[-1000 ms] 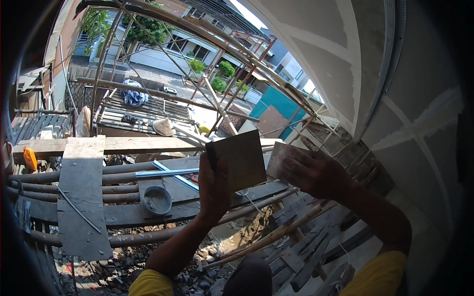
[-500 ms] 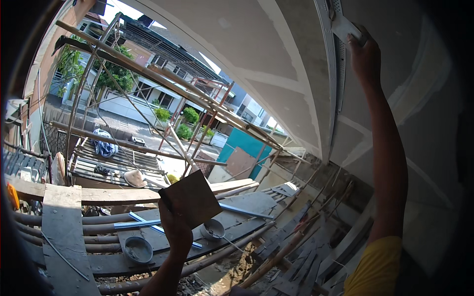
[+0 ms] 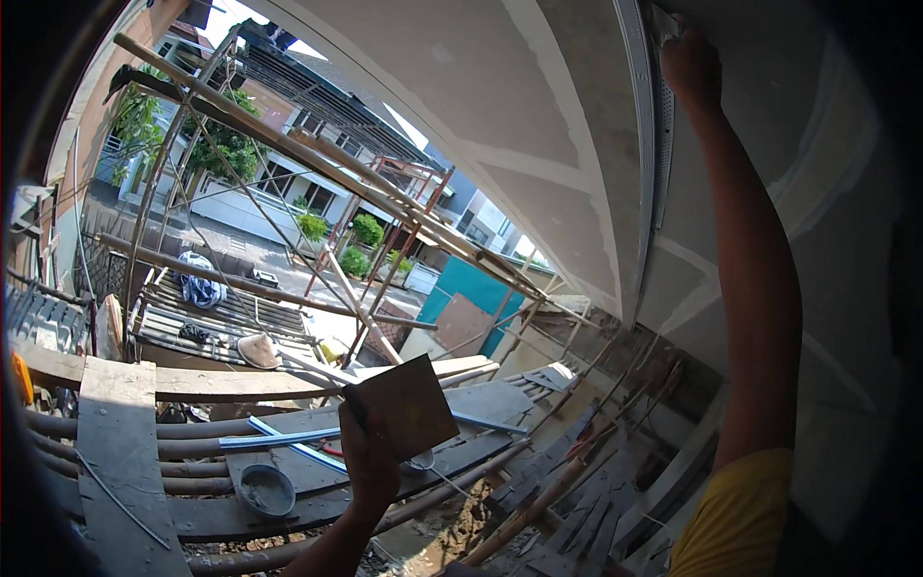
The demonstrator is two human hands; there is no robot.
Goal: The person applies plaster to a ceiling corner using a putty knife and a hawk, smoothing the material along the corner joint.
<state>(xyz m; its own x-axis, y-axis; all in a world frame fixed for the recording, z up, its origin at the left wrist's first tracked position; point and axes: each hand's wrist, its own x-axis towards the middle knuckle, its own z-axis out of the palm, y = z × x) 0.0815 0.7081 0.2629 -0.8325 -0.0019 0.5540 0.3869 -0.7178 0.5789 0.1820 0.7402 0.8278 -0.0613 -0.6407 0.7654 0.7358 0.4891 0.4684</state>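
My left hand (image 3: 370,452) grips a square board (image 3: 409,409) by the dark handle at its left edge, low in the middle of the view. My right hand (image 3: 692,67) is raised to the upper right, its fingers closed on a pale scraper (image 3: 667,29) held at the ceiling beside a long perforated metal strip (image 3: 654,135). Grey ceiling boards (image 3: 510,87) with whitish seams surround the strip. My right arm stretches up the right side in a yellow sleeve.
Below are wooden planks (image 3: 115,452) on bamboo poles over rubble, with a bucket (image 3: 265,492), light-blue strips (image 3: 288,440) and an orange container (image 3: 21,380). Scaffolding poles (image 3: 212,101) cross ahead; behind them stand a teal panel (image 3: 442,303), houses and trees.
My right hand has risen from near the board to the ceiling, then shifted slightly up along the strip. The board went lower, then moved slightly right. The view has tilted upward.
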